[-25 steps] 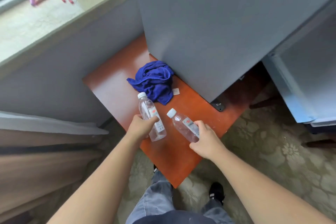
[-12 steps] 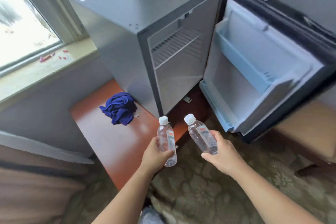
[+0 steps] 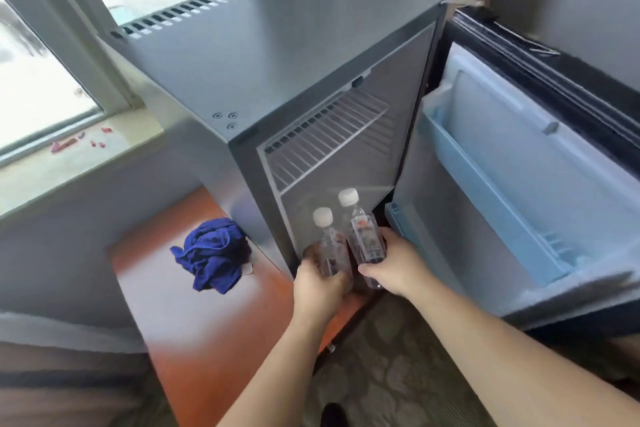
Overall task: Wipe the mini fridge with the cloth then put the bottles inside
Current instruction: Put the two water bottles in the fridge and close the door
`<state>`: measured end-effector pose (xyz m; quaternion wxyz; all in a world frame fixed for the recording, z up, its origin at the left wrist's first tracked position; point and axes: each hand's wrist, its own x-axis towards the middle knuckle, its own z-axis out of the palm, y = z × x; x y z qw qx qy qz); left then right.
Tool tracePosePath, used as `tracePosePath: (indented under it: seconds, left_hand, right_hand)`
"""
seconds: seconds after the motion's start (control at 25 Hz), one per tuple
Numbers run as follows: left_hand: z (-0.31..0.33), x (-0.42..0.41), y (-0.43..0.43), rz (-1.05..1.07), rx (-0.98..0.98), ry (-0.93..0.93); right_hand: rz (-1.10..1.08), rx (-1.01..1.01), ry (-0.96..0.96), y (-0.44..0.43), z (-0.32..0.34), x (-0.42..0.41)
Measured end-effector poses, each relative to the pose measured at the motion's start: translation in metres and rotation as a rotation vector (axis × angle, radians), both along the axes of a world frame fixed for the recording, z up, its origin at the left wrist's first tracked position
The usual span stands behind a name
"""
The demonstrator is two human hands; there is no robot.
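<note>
Bottles [image 3: 349, 239] now at the open mini fridge [image 3: 277, 66] mouth — closer than before — fingers [image 3: 313, 250] of each hand gripping one.

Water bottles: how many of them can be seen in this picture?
2. One bottle is in the left hand. The other bottle is in the right hand. Both are upright at the open mini fridge, near its bottom. None other is visible inside.

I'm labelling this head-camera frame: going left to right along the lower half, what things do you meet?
Blue cloth → left hand with its bottle → right hand with its bottle → open fridge door.
</note>
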<state>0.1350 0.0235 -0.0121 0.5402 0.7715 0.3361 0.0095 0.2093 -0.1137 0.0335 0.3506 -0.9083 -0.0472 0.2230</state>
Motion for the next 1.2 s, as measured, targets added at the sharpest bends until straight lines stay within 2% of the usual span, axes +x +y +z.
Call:
tracePosePath:
  seconds: [0.08,0.24,0.44,0.64,0.84,0.96,1.12,1.2]
  left_hand:
    - [0.001,0.025,0.002,0.053,-0.030,0.010]
    - [-0.005,0.073,0.000,0.165,-0.080,-0.055]
    - [-0.030,0.138,0.016,0.387,0.069,-0.027]
    - [-0.058,0.162,0.040,0.485,0.161,0.021]
    - [-0.071,0.175,0.055,0.544,0.260,-0.078]
    - [-0.068,0.182,0.059,0.638,0.287,-0.210]
    - [-0.073,0.189,0.065,0.689,0.223,-0.310]
    - [-0.078,0.192,0.072,0.684,0.212,-0.316]
  right_hand:
    - [-0.017,-0.040,0.035,0.018,-0.005,0.028]
    - [-0.013,0.031,0.054,0.042,-0.026,0.075]
    - [-0.139,0.079,-0.022,0.084,-0.050,0.119]
    - [-0.062,0.111,0.020,0.112,-0.067,0.144]
    - [0.015,0.121,-0.027,0.132,-0.085,0.157]
    - [0.055,0.122,-0.029,0.142,-0.095,0.171]
    - [0.065,0.159,-0.023,0.160,-0.105,0.188]
    - [0.109,0.116,-0.045,0.166,-0.111,0.194]
